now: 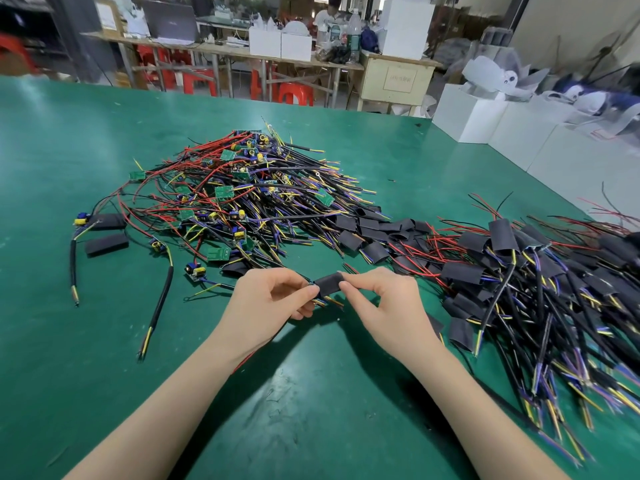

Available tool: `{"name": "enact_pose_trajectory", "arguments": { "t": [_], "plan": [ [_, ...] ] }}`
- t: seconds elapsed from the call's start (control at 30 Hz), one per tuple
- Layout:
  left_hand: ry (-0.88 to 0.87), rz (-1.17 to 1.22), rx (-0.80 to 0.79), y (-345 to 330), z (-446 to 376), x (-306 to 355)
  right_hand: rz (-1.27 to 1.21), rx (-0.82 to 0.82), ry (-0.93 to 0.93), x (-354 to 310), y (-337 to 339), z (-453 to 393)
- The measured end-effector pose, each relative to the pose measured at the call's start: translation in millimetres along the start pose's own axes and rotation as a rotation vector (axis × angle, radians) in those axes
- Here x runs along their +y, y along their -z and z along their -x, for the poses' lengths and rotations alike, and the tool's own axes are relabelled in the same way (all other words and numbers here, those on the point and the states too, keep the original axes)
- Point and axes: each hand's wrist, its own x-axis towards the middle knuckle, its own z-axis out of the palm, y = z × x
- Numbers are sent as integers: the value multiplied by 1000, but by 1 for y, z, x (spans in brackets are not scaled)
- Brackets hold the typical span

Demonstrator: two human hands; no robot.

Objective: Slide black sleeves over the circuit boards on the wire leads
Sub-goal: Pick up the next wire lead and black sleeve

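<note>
While our left hand (277, 296) pinches the wire leads (327, 302) at mid-frame, our right hand (377, 294) pinches a black sleeve (329, 283) between both hands, just above the green table (69, 140). Bare boards (221, 188) are heaped higher up; sleeved ones (519, 271) lie at right.

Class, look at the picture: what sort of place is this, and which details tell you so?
Probably a small electronics assembly workshop: a green work table carries a pile of bare circuit boards on wire leads, a pile already sleeved, and white cartons stand nearby.
</note>
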Motion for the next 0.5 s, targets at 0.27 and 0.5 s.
{"name": "enact_pose_trajectory", "arguments": {
  "t": [0.27,0.5],
  "plan": [
    [272,557,-94,0,0,15,-68,95,-62,-1,8,-6],
    [348,389,-33,-1,1,10,-71,110,-59,-7,5,-3]
  ]
}}
